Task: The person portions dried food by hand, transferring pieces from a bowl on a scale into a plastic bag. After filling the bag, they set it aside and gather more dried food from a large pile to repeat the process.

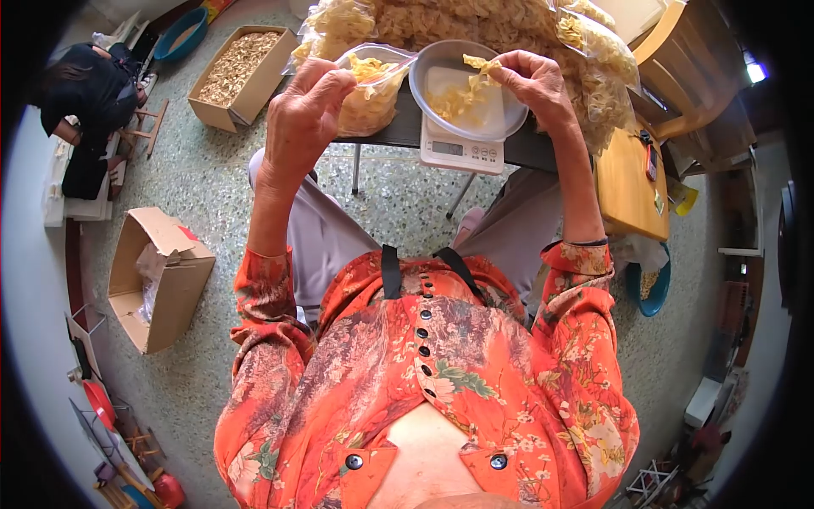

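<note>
My left hand (314,110) is closed on the upper edge of a clear zip bag (370,106), which is partly filled with pale yellow dried pieces and stands on the dark table. Pinched in the fingers of my right hand (536,83) is a dried yellow piece (480,64), held over a translucent plastic bowl (507,116). More of the yellow pieces (458,103) lie in the bowl. Under it sits a white digital scale (462,153), its display and buttons facing me.
A big heap of dried pieces (466,21) and filled bags (598,47) covers the table's far side. A wooden chair (691,64) stands at right, a wooden stool (627,187) nearer. Cardboard boxes (242,76) (161,280) rest on the floor at left, where another person (89,93) bends over.
</note>
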Demonstrator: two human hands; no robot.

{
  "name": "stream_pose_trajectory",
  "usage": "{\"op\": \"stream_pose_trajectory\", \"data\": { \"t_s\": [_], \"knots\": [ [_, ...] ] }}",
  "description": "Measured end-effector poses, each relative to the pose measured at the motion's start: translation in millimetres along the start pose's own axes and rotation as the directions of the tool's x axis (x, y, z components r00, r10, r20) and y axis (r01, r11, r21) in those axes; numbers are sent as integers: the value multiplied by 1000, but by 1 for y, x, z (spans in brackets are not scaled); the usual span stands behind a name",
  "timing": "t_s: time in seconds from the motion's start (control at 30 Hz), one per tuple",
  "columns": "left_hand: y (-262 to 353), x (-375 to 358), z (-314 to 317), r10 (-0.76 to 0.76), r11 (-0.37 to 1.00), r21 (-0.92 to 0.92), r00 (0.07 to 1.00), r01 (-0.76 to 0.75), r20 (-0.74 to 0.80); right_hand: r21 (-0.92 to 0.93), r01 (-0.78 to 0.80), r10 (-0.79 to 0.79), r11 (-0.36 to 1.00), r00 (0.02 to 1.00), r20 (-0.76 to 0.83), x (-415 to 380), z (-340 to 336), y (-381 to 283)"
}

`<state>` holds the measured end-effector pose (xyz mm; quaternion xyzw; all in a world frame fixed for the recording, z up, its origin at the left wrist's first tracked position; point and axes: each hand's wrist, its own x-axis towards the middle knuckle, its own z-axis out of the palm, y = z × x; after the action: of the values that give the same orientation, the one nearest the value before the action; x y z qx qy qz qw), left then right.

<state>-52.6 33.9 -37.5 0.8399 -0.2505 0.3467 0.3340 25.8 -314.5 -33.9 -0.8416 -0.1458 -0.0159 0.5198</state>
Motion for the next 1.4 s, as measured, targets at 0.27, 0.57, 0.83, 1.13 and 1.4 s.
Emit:
{"op": "stream_pose_trajectory", "data": {
  "t_s": [0.27, 0.57, 0.83, 1.13, 1.4],
  "knots": [
    [-1, 1, -1, -26, 997, -74, 1000, 25, -17, -91, 9, -9, 996, 1000, 7, -1, 1, -12],
    [1, 0, -1, 20, 1000, 9, 998, -19, -60, 156, 59, -24, 986, 976, -217, 4, 28, -75],
    [3, 0, -2, -3, 998, -55, 998, 0, -67, -124, 459, -474, 880, 868, -147, 18, 118, -99],
    [0, -3, 0, -21, 998, -64, 999, 18, -46, -296, 686, -658, 664, 725, 203, 18, 137, -88],
    [-14, -14, 6, -131, 990, 70, 986, 124, 107, -7, 503, -501, 864, 858, -118, 15, 99, -76]
  ]
}}
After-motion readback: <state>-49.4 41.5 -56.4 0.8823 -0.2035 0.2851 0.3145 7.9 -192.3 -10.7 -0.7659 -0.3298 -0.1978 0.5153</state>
